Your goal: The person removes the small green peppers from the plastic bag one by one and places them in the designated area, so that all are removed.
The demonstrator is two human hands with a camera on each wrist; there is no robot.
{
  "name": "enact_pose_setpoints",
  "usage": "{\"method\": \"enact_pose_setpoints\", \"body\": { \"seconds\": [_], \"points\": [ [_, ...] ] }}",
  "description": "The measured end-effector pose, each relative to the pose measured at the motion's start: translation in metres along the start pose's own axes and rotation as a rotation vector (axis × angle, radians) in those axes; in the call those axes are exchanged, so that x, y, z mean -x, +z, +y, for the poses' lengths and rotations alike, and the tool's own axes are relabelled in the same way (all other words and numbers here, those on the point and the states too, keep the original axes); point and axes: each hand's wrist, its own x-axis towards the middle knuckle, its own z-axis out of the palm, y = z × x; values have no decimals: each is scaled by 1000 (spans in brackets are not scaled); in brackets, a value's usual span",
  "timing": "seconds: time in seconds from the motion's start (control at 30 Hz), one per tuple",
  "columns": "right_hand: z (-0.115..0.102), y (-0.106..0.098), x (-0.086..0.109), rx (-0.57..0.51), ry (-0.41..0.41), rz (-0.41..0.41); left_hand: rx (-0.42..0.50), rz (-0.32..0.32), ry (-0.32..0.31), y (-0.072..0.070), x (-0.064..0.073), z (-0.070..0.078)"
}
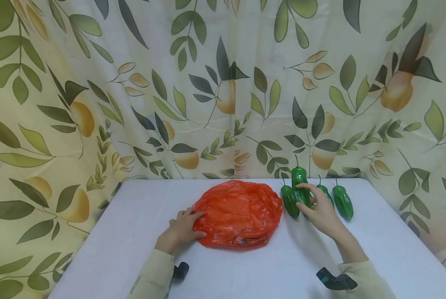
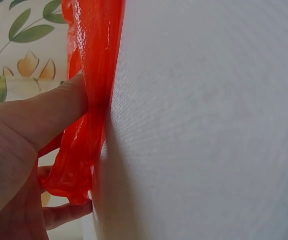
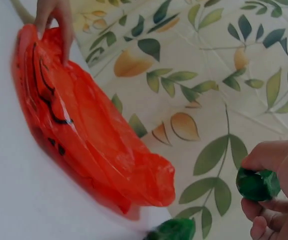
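A crumpled red plastic bag (image 1: 239,214) lies on the white table, its mouth spread wide. My left hand (image 1: 187,227) grips the bag's left edge; in the left wrist view the thumb (image 2: 58,107) presses one side of the film and fingertips show beyond it. My right hand (image 1: 321,211) pinches a green pepper (image 1: 299,179) between thumb and fingers, stem upward, and holds it above the table. In the right wrist view the held pepper (image 3: 256,185) shows its blunt end. Just left of it rests another green pepper (image 1: 289,202).
Another green pepper (image 1: 324,194) is partly hidden behind the right hand, and one more pepper (image 1: 343,202) lies farther right. A leaf-and-fruit patterned curtain (image 1: 223,91) hangs behind the table's back edge. Black wrist devices (image 1: 336,280) sit by both sleeves.
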Motion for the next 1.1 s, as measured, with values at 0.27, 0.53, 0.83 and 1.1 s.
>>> {"method": "enact_pose_setpoints", "body": {
  "seconds": [0.27, 0.53, 0.83, 1.1],
  "points": [
    [19, -14, -2, 38, -11, 66, -13, -1, -4, 0, -1, -2],
    [38, -25, -3, 62, -1, 85, -2, -8, -12, 2, -3, -3],
    [55, -38, -2, 2, 103, 75, 4, -2, -7, 3, -1, -3],
    [68, -51, 0, 1, 177, 95, 22, -2, -5, 1, 0, -2]
  ]
}}
